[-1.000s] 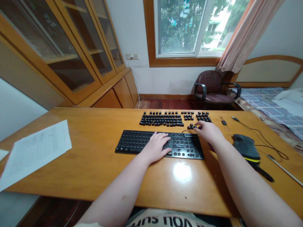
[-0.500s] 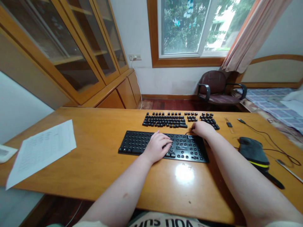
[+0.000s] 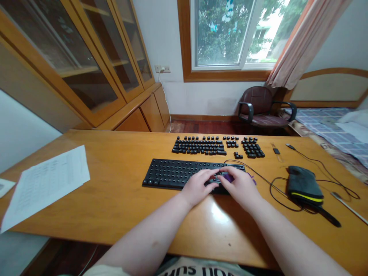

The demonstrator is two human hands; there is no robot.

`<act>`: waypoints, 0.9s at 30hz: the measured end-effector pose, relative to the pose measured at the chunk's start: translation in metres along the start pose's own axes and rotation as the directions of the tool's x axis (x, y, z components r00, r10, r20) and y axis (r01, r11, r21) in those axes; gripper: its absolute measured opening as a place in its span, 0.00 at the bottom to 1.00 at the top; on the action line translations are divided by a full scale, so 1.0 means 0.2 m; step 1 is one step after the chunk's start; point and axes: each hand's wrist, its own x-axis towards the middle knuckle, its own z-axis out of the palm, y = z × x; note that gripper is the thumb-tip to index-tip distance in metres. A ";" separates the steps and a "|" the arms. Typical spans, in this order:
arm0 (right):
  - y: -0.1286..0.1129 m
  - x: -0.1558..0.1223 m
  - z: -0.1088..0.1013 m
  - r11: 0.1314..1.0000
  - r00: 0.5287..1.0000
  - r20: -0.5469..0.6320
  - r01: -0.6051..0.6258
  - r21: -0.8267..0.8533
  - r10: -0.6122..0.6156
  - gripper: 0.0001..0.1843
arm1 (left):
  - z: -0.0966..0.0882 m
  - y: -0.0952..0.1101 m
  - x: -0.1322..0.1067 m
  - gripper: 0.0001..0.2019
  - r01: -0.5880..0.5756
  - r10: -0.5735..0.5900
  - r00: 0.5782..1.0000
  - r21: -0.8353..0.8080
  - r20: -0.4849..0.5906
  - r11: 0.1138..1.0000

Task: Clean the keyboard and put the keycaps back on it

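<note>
A black keyboard base (image 3: 172,172) with its keycaps off lies on the wooden desk (image 3: 120,207). The removed keycaps (image 3: 198,146) are laid out in keyboard order just beyond it, with a number-pad group (image 3: 253,147) to the right. My left hand (image 3: 198,186) rests fingers-down on the right part of the base. My right hand (image 3: 241,186) is beside it, fingers closed on a small purple object (image 3: 229,177) held over the base. What lies under both hands is hidden.
A black cable (image 3: 273,186) loops right of the keyboard toward a dark pouch with a yellow stripe (image 3: 303,184). A printed sheet (image 3: 46,180) lies at the left. A thin rod (image 3: 347,207) is at the far right. An armchair (image 3: 258,107) stands beyond the desk.
My right hand has come back from the loose keycaps to the keyboard's right part and now holds a purple object. The left hand shifted slightly right. The cable now lies uncovered.
</note>
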 end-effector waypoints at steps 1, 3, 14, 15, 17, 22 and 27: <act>0.00 -0.04 0.04 0.998 1.000 0.004 -0.014 0.065 0.014 0.12 | 0.01 0.00 0.00 0.20 0.003 -0.003 1.000 -0.006 0.012 1.000; 0.01 -0.09 0.12 0.981 0.998 -0.004 -0.057 0.184 0.059 0.12 | 0.03 0.01 -0.01 0.18 0.002 -0.002 1.000 -0.011 0.000 1.000; 0.10 -0.10 0.19 0.807 0.869 -0.318 -0.143 0.573 0.380 0.13 | 0.10 -0.02 0.00 0.09 0.235 -0.295 0.947 -0.348 -0.129 0.907; 0.10 -0.11 0.18 0.808 0.843 -0.366 -0.127 0.576 0.393 0.12 | 0.10 -0.03 0.00 0.09 0.235 -0.299 0.945 -0.361 -0.132 0.903; 0.09 -0.11 0.17 0.828 0.833 -0.443 -0.032 0.560 0.332 0.10 | 0.10 -0.03 -0.01 0.09 0.227 -0.297 0.946 -0.385 -0.133 0.895; 0.06 -0.12 0.17 0.896 0.948 -0.265 0.266 0.355 -0.176 0.07 | 0.08 -0.01 0.00 0.09 0.238 -0.288 0.953 -0.354 -0.097 0.905; 0.07 -0.11 0.22 0.923 0.975 -0.220 0.107 0.369 -0.025 0.05 | 0.05 0.04 -0.01 0.12 0.188 -0.194 0.979 -0.092 -0.056 0.978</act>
